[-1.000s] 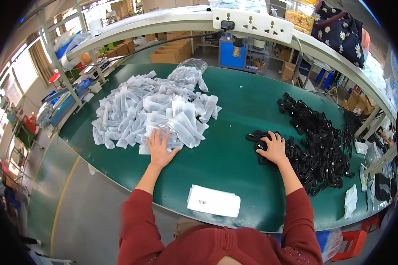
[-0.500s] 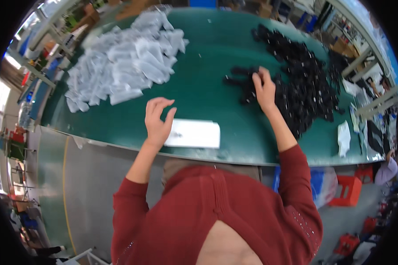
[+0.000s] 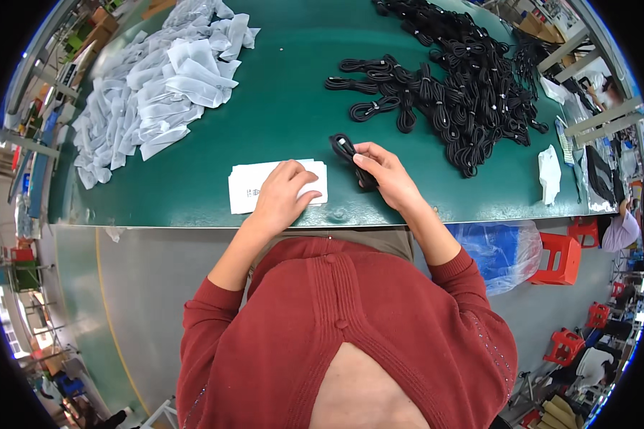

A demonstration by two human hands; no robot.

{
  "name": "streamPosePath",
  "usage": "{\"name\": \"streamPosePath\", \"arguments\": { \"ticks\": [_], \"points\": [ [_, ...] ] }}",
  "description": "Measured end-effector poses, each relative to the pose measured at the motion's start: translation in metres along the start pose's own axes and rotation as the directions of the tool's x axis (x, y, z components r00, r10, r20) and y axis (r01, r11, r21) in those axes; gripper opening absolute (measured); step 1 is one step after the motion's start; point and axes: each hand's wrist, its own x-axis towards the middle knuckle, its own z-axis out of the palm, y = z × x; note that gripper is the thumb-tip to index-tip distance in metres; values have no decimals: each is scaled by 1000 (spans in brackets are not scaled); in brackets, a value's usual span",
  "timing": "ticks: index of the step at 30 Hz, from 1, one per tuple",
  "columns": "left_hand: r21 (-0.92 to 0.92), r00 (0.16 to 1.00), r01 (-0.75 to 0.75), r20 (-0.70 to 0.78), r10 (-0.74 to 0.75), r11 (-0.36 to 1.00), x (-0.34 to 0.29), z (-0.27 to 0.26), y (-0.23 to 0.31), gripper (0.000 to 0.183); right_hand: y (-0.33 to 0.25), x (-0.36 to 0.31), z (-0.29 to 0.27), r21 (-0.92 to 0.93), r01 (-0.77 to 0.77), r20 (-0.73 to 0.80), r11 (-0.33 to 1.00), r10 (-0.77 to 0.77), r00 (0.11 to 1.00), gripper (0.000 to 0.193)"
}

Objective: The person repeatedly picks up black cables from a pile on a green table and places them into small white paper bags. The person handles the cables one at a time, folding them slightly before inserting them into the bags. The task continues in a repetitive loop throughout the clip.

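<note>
A coiled black cable (image 3: 348, 154) hangs between the thumb and fingers of my right hand (image 3: 388, 177), above the table just right of the white stack. My right hand is closed on it near its lower end. My left hand (image 3: 283, 196) lies on a stack of flat white bags or sheets (image 3: 247, 187) at the table's front edge. Its fingers are bent over the top one, with the thumb apart from them and white showing between. Dark print shows on the stack's left part. Further right lies a large heap of similar coiled black cables (image 3: 472, 93).
A pile of whitish translucent sleeves (image 3: 168, 89) covers the far left of the green table (image 3: 286, 93). Near the right edge lies a crumpled white piece (image 3: 549, 174). Below the table stand a red stool (image 3: 557, 257) and a blue item wrapped in clear plastic (image 3: 497, 254).
My right hand has come from the cable heap toward me, now with a coiled cable in it. My left hand has moved onto the white stack. The view has shifted.
</note>
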Motion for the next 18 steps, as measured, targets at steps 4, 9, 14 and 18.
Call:
{"name": "streamPosePath", "arguments": {
  "ticks": [4, 9, 14, 18],
  "points": [
    [-14, 998, 62, -33, -62, 998, -2, -8, -3, 24, 6, -13, 3, -96, 104, 22, 990, -102, 995, 30],
    [-8, 996, 48, -73, -49, 999, 4, -1, 7, 21, 20, -23, 17, -492, 321, -42, 809, -390, 920, 33],
    [-113, 977, 187, -82, -196, 976, 4, 15, -4, 12, 10, -32, 28, -728, 430, 16, 533, -615, 789, 41],
    [-342, 937, 300, -66, -342, 890, 0, 13, -1, 6, 17, -35, 26, -806, 519, 179, 286, -717, 673, 46]
  ]
}}
